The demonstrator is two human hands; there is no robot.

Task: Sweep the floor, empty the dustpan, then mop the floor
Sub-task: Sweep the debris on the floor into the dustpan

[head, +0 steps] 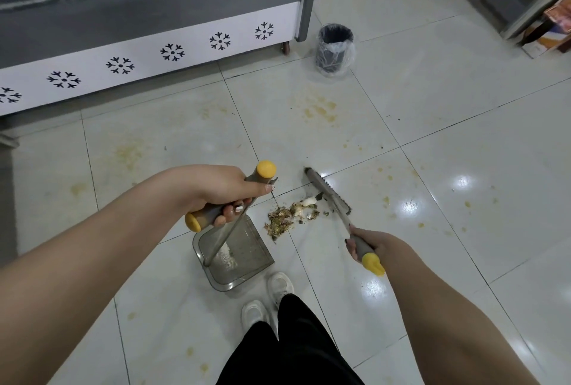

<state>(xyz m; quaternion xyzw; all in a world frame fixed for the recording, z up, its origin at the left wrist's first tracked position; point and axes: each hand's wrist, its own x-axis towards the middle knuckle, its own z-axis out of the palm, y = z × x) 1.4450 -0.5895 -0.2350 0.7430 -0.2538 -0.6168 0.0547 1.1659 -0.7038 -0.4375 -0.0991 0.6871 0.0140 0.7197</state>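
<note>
Gripping the grey yellow-capped crossbar (259,177) of the dustpan (251,249), the left hand (224,194) has its fingers curled fully round it, knuckles up, forearm reaching in from lower left. The dustpan's metal stem slants down from the hand to the clear tray, which sits on the floor (432,168) with a few white scraps inside, open edge toward upper right. The right hand (378,248) is closed round the grey grip of the broom (327,193), just above its yellow end; the arm comes in from lower right, wrist angled inward. The broom head is down on the tiles, bristles touching the right side of the debris pile (289,216). The pile lies between broom and dustpan, just beside the tray's open edge. White shoes (279,284) and black trousers are below the tray. Yellowish stains dot the tiles. A dark lined bin (335,47) stands well apart, further up, next to a snowflake-printed freezer (185,23).
</note>
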